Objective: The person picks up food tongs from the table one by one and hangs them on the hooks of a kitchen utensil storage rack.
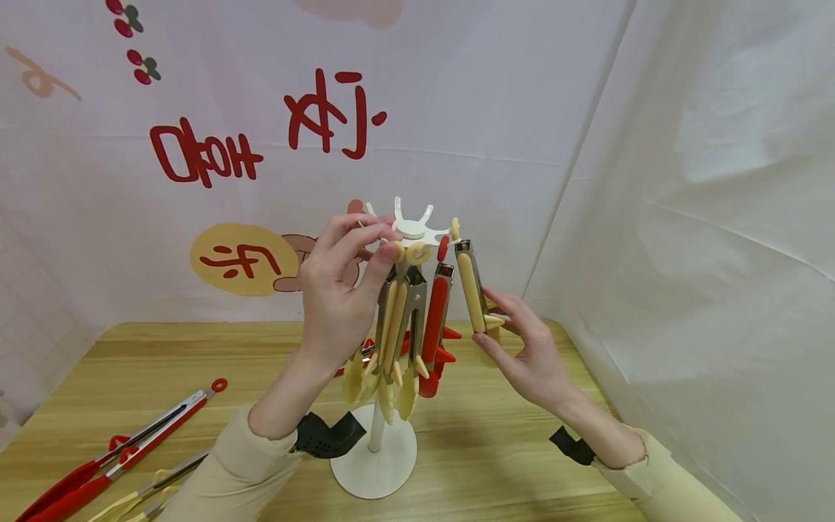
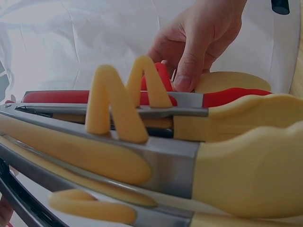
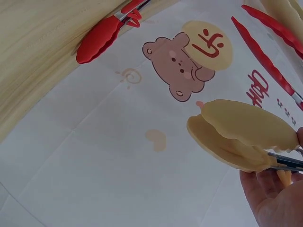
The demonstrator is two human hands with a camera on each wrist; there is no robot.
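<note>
A white rack (image 1: pixel 412 230) with hooks around its top stands upright on a round base. Yellow-tipped tongs (image 1: pixel 394 319) and red tongs (image 1: pixel 435 319) hang from it by their end rings. My left hand (image 1: pixel 339 290) pinches the rack's near left edge, beside a yellow ring; its fingertips partly cover the hooks there. At the right, my right hand (image 1: pixel 525 348) grips the lower part of another yellow pair of tongs (image 1: pixel 471 290), whose ring is at a right-hand hook. Whether that ring is fully over the hook is unclear. The right wrist view shows these tongs' scalloped heads (image 3: pixel 246 125) slightly apart.
On the wooden table (image 1: pixel 502 449), red tongs (image 1: pixel 150 438) lie at the left, with yellow tongs (image 1: pixel 150 493) nearer me, partly behind my left sleeve. More red tongs lie behind the rack. A white printed cloth (image 1: pixel 457 94) hangs behind, and a plain sheet (image 1: pixel 704 217) hangs at the right.
</note>
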